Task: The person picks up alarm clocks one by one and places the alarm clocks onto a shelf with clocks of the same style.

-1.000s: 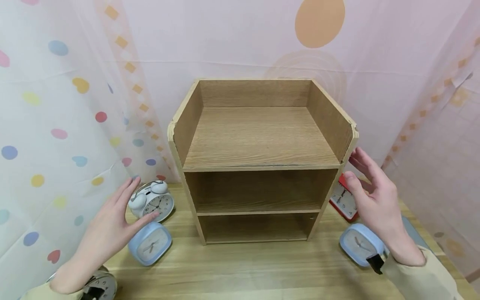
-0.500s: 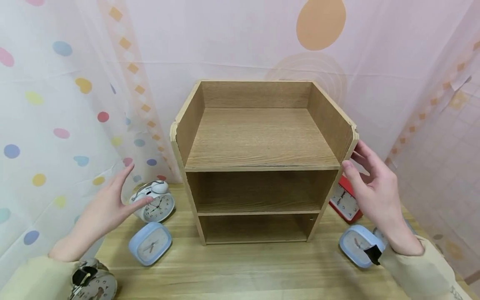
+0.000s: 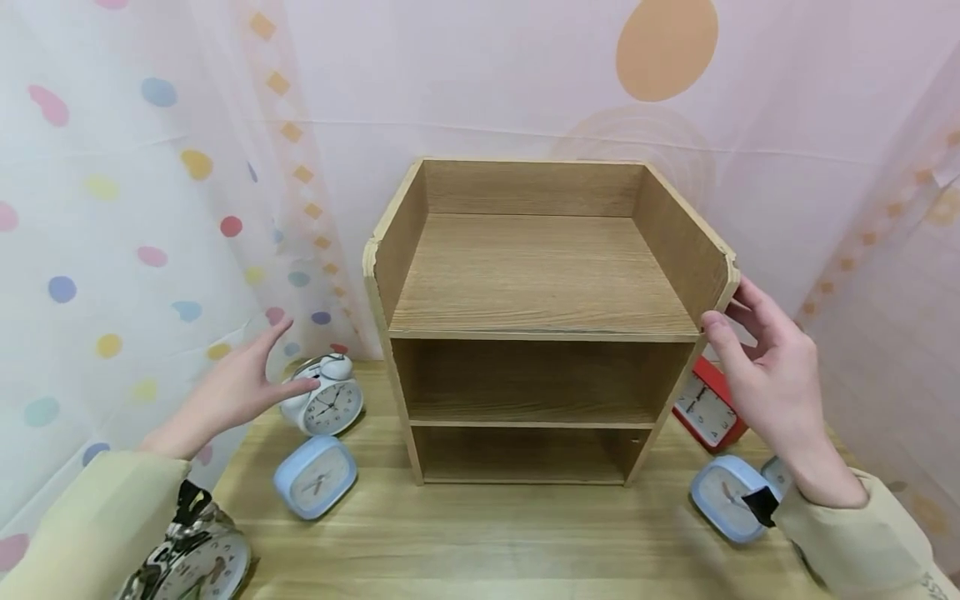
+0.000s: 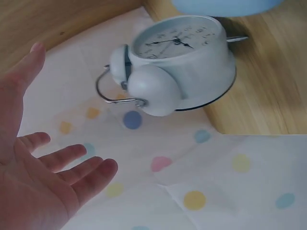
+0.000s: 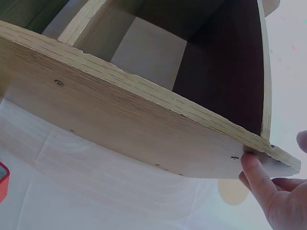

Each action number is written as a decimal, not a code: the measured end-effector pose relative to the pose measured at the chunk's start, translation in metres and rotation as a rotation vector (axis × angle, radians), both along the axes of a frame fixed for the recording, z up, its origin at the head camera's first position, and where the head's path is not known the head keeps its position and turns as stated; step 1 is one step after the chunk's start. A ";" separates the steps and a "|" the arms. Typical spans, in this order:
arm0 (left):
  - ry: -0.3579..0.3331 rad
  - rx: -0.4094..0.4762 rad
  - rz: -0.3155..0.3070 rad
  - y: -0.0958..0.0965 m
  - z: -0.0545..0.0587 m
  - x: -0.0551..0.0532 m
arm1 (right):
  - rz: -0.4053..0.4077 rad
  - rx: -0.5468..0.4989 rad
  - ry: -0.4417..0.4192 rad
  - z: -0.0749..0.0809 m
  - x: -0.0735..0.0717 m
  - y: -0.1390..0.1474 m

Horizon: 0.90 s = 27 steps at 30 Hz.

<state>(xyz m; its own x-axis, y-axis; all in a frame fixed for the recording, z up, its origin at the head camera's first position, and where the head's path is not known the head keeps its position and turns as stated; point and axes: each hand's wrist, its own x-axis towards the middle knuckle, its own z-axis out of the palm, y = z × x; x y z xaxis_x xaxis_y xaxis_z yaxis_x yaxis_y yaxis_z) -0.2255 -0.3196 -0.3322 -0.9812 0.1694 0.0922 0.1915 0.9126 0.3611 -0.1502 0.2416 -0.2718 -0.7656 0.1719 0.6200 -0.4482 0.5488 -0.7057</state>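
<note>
A wooden shelf unit (image 3: 540, 275) with a walled top and two compartments below stands on the table. My right hand (image 3: 780, 375) is at its right side panel; in the right wrist view a fingertip (image 5: 254, 165) touches the panel's outer face, while the thumb is apart from the edge. My left hand (image 3: 232, 387) is spread in the air left of the shelf, holding nothing. In the head view its thumb overlaps the white twin-bell alarm clock (image 3: 333, 407); the left wrist view shows a gap between the hand and that clock (image 4: 201, 72).
A light blue clock (image 3: 315, 479) sits before the white one, with a metallic alarm clock (image 3: 213, 562) partly under the left sleeve. To the right are a red clock (image 3: 705, 408), another light blue clock (image 3: 723, 500) and a partly hidden clock (image 3: 777, 475). A patterned curtain (image 3: 487, 75) hangs behind.
My right hand has moved up and in to the side panel, now touching it. My left hand has risen from the front of the white alarm clock. The view has shifted slightly left.
</note>
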 end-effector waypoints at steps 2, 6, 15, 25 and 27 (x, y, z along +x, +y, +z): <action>-0.014 -0.008 -0.005 0.000 -0.003 -0.005 | -0.008 -0.001 0.001 0.001 -0.001 0.000; -0.023 -0.016 -0.012 -0.002 -0.012 -0.014 | -0.022 -0.010 0.008 0.001 -0.003 0.000; -0.056 -0.049 -0.007 -0.007 -0.026 -0.028 | -0.071 0.027 0.037 0.000 -0.003 -0.001; -0.072 -0.040 -0.046 -0.006 -0.046 -0.035 | -0.104 0.061 0.120 0.002 -0.003 -0.001; -0.069 -0.023 -0.062 -0.003 -0.046 -0.038 | -0.110 0.052 0.124 0.003 -0.003 0.000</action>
<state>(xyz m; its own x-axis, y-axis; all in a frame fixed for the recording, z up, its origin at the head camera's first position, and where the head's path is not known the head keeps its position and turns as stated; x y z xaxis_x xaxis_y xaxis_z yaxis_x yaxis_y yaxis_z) -0.2636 -0.3231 -0.3785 -0.9728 0.2309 0.0202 0.2230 0.9083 0.3540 -0.1531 0.2417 -0.2688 -0.6610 0.2158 0.7187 -0.4653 0.6335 -0.6182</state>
